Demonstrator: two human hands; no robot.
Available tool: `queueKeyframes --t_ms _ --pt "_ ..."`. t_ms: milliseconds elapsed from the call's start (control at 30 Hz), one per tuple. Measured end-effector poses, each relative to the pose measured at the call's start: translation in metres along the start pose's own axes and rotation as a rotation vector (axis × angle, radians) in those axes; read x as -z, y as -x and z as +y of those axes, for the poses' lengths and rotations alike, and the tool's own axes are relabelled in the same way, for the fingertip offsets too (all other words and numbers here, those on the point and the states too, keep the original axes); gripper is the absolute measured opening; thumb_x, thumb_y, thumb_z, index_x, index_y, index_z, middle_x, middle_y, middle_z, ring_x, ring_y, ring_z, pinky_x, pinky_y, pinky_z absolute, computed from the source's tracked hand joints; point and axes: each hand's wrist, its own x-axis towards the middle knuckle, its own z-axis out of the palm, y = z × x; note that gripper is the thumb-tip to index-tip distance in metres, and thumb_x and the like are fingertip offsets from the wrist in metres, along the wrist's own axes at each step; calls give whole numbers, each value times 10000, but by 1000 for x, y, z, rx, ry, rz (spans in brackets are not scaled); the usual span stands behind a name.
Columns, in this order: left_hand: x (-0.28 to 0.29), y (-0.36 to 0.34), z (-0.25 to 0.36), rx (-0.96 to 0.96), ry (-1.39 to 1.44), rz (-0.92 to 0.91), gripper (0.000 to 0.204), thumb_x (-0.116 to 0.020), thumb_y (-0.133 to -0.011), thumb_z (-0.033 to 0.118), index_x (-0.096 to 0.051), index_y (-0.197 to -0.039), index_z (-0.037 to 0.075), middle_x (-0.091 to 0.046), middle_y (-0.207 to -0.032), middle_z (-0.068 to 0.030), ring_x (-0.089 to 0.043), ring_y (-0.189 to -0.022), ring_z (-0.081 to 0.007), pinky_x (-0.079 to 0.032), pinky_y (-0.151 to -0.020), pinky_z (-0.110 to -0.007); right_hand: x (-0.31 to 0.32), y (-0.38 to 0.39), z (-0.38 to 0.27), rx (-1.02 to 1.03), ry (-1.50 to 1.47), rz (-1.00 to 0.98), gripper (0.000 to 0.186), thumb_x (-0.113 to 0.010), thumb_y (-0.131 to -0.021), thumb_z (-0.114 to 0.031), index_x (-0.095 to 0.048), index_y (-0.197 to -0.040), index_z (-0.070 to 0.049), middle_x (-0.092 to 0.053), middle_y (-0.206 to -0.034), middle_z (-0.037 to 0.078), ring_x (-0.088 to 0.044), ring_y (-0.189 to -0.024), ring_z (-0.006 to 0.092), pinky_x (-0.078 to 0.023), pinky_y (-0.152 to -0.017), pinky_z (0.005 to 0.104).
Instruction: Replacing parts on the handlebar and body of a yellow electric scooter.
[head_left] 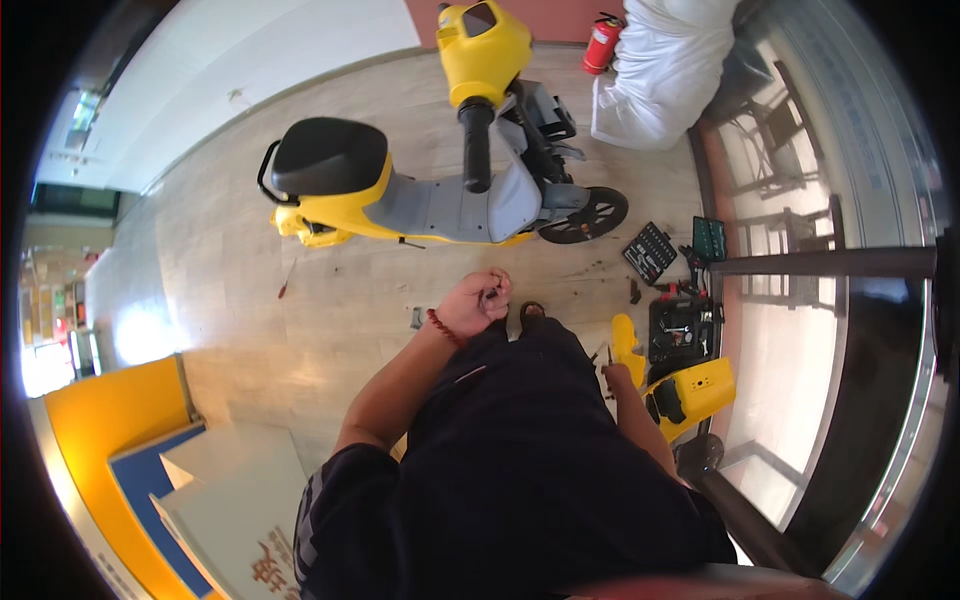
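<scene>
My left hand (478, 302), with a red bead bracelet at the wrist, is raised in front of my body. Its fingers are curled round a small dark thing too small to name. Lower and to the right, my right hand (619, 379) is closed, with a thin dark rod-like thing (609, 354) sticking up from it. Beside that hand lie yellow body panels (703, 388) on the floor. Ahead of me stands a yellow electric scooter (430, 205) with a black seat (330, 157), its front wheel (590, 216) pointing right. Neither hand touches it.
Right of my feet lie an open toolbox (684, 330), a socket set case (651, 252) and a green case (709, 239). A screwdriver (285, 284) rests on the floor at left. A fire extinguisher (601, 45) and white-covered bulk (665, 75) stand behind. Glass runs along the right.
</scene>
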Motion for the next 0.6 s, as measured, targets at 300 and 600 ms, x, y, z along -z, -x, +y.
queueKeyframes --t_ms 300,600 --pt "28 90 -40 -469 281 195 69 -578 -922 150 -568 -885 92 -470 -758 15 -395 -585 -84 -342 -528 -247 71 -57 56 131 299 -233 231 -628 -815 -201 -628 -806 30 -592 -667 140 -585 -549 261 -447 -476 416" --pt "36 114 -41 -630 430 332 105 -566 -916 170 -567 -859 81 -503 -732 25 -401 -550 -78 -339 -502 -240 85 -90 -203 334 286 -160 213 -598 -833 -206 -594 -749 -10 -529 -585 101 -518 -450 228 -385 -411 385"
